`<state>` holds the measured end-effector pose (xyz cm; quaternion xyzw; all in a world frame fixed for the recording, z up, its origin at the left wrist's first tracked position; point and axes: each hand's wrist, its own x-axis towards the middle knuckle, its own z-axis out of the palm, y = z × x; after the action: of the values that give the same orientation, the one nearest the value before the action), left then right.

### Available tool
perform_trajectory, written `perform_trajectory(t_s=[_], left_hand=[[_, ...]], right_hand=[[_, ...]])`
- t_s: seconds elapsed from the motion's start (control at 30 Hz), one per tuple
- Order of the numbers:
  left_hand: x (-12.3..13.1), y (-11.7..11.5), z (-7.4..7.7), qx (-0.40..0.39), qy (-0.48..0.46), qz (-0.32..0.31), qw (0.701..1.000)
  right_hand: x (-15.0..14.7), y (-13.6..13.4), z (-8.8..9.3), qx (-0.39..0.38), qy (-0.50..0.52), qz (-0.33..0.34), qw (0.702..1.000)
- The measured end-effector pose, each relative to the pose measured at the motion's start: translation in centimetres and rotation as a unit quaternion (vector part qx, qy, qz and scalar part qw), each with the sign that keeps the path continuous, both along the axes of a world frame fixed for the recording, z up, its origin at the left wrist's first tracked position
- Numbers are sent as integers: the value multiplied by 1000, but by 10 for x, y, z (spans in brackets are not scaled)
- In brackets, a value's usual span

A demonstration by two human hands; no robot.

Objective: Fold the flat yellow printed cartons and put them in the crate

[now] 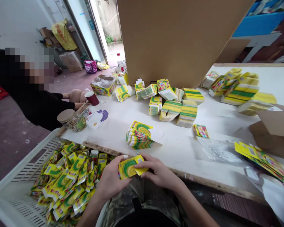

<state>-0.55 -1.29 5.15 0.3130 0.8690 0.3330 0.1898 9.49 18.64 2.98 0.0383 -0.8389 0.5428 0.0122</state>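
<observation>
Far beyond the hands, a big brown cardboard sheet (182,41) stands upright on the white table (123,123), hiding what lies behind it. The table stretches away from both hands, its worn front edge just above the fingertips.

Below and left of the left hand sits a white slotted plastic crate (11,189), its right half heaped with folded yellow-and-green packets (66,183) lying every which way; the crate's left part shows bare floor.

Right of the right hand, well apart, an open brown carton (274,132) rests at the table's far side; what it holds cannot be seen. Flat yellow sheets (262,159) lie fanned just in front of it.

Beyond the hands, stacks of flat yellow-green box blanks (180,110) crowd the foot of the cardboard, and a smaller stack (139,135) lies just above the hands.

Up and to the left, an open yellow box (103,85) holds crumpled clear plastic. Nearer, a glass jar (72,119) with a tan lid lies tilted, with mixed small bits inside. A dark red mug (92,98) sits by another person's hand (75,95).

The left hand (110,181) and right hand (157,171) together grasp one yellow-green carton (130,167) just off the table's front edge, the fingers curled round its ends.
</observation>
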Motion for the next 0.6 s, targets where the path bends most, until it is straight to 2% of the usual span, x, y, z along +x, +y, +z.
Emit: perform_trajectory(t_s=[0.1, 0.23, 0.33, 0.4, 0.43, 0.5, 0.53, 0.6], left_hand=[[2, 3, -1, 8, 26, -4, 1000], [12, 12, -4, 4, 70, 21, 997], [9, -1, -5, 9, 56, 10, 998], [-1, -27, -6, -16, 85, 19, 996], [-9, -44, -6, -42, 130, 42, 990], [-25, -81, -9, -119, 234, 86, 961], [-32, -97, -10, -146, 276, 129, 941], [-38, -117, -15, -161, 266, 158, 937]], right_hand=[[-2, 0, 7, -17, -2, -22, 1000], [-2, -17, -2, -56, 11, -117, 991], [0, -20, -2, -87, 8, -135, 987], [-2, -10, 6, -43, 26, -165, 985], [-5, -2, 11, 0, 44, -195, 980], [-16, 15, 20, 112, 59, -267, 955], [-23, 22, 23, 166, 52, -295, 940], [-39, 33, 23, 248, 19, -324, 913]])
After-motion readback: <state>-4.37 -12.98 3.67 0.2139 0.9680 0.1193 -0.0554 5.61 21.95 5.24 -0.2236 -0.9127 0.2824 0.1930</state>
